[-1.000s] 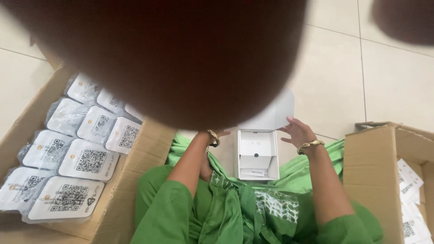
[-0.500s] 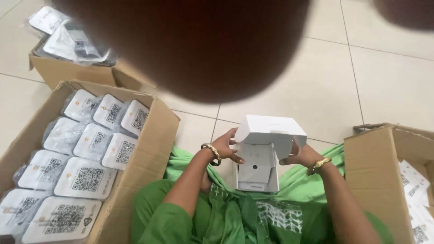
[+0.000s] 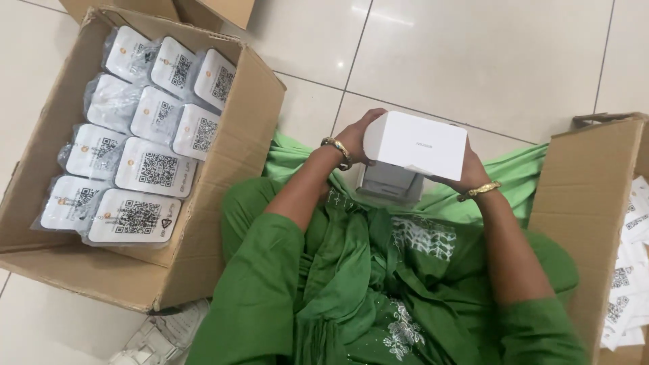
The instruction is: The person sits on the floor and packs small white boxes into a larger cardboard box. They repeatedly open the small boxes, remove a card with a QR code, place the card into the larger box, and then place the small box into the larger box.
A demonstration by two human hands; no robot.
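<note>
White lid point(image 3: 418, 144) is sitting between both palms, left hand point(image 3: 358, 137) and right hand point(image 3: 468, 172) gripping its ends; box base point(image 3: 390, 183) is showing just beneath; cardboard carton point(image 3: 223, 203) is lying left.

white box lid point(image 3: 418, 143), tilted, over its tray point(image 3: 391, 182)

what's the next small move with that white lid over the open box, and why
Probably lower the white lid straight down onto the box base. Both hands, left hand and right hand, hold the lid at its ends, and it hangs just above the base on the green lap, partly covering it but seemingly not yet seated. Whether the edges line up can't be seen.
</note>
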